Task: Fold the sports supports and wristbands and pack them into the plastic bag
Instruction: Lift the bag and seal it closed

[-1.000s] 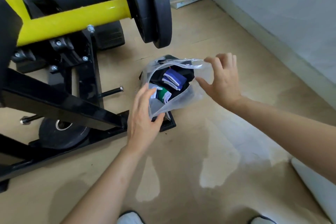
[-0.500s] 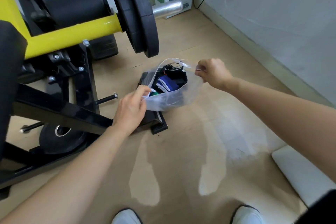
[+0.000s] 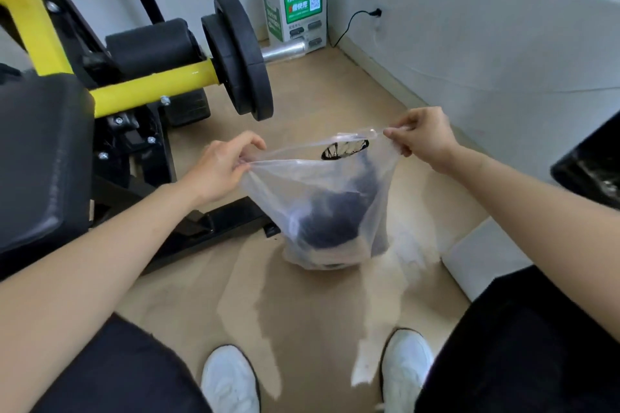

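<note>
Fingers of the left hand (image 3: pixel 219 171) and the right hand (image 3: pixel 424 137) pinch opposite rim ends of the plastic bag (image 3: pixel 339 183), which hangs at centre frame over the floor (image 3: pixel 335 94), dark supports (image 3: pixel 332 223) bunched in its bottom.

Black legwear (image 3: pixel 110 375) covers both thighs, plain and matte. The left hand (image 3: pixel 221 171), right hand (image 3: pixel 422 137) and forearms (image 3: pixel 100 245) are bare up to the frame edge. Footwear: white shoes (image 3: pixel 229 379), rounded toes, dark edging at the soles.
</note>
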`<state>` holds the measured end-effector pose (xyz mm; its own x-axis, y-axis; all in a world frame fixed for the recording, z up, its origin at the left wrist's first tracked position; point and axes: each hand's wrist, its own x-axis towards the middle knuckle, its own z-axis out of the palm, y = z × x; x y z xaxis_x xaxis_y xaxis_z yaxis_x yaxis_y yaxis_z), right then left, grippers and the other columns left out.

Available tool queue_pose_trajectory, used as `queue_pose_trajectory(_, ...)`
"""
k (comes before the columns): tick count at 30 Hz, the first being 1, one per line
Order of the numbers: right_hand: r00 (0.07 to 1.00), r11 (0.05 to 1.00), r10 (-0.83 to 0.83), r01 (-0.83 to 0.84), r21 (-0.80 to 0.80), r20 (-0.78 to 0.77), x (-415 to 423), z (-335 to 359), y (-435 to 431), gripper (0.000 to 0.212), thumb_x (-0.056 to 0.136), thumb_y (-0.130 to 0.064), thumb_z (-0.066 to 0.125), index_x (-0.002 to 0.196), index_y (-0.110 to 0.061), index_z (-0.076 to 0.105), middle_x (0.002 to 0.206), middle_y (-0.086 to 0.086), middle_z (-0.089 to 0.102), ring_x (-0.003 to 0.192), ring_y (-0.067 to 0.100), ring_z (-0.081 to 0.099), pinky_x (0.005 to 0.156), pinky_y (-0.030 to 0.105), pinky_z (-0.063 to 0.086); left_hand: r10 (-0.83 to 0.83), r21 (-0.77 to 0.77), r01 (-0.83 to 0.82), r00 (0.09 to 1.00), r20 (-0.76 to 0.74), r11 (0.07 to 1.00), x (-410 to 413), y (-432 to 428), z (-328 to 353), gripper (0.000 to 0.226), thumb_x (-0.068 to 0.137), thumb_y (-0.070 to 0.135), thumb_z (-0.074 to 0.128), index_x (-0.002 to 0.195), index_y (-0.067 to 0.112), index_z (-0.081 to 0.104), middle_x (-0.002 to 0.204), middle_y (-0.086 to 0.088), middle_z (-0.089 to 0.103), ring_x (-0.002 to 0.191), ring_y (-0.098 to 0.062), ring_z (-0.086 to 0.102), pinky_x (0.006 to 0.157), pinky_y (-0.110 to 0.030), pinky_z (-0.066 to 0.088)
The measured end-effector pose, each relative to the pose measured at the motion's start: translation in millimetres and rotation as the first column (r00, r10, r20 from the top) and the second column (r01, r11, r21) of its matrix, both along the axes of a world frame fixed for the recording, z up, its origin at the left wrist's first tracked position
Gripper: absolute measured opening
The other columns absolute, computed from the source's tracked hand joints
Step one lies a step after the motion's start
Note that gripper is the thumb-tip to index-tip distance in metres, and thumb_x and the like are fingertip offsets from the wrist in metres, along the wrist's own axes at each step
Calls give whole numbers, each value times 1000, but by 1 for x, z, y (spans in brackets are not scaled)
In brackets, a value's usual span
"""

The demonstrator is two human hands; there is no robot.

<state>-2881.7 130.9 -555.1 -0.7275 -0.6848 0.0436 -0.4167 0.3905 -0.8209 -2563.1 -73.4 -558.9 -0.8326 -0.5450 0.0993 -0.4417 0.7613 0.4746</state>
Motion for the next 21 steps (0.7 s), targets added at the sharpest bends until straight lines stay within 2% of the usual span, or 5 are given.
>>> queue_pose_trajectory(4,989,996,76,-81,34,127,27,-11,24,15,82,-12,79,75,-3,69,57,15,62,39,13,52,40,22,44,-20,111,11,997,80,994,31,11,3,38,95,3,63,124,26,58,106,1,72,105,-13,67,92,-36,52)
queue_pose_trajectory(7,938,986,159,-165,-7,308,46,-24,35,6,82,4,75,83,6,69,68,18,63,46,15,57,51,26,55,27,99,-40,991,128,994,48,13,-4,33,94,4,65,122,21,66,111,4,68,99,-12,63,89,-31,49)
queue_pose_trajectory(12,875,974,222,-179,-138,430,52,-35,43,13,83,11,70,86,-1,67,71,13,58,53,10,62,61,20,58,134,153,-147,987,93,977,63,10,-9,25,93,7,68,104,29,67,96,12,66,88,-10,62,85,-31,51)
queue_pose_trajectory(18,908,979,182,-129,-160,377,52,-40,39,7,86,5,71,83,0,67,77,20,62,52,9,61,57,19,55,205,117,-218,972,110,969,76,1,-21,19,93,15,70,95,34,69,84,16,68,79,-2,65,76,-23,53)
queue_pose_trajectory(21,941,985,128,-85,-147,313,53,-42,36,16,85,-1,74,71,-5,66,65,17,64,47,9,57,52,19,51,272,63,-283,952,137,957,79,-3,-28,15,96,16,65,100,25,77,82,10,72,81,-11,68,84,-34,56)
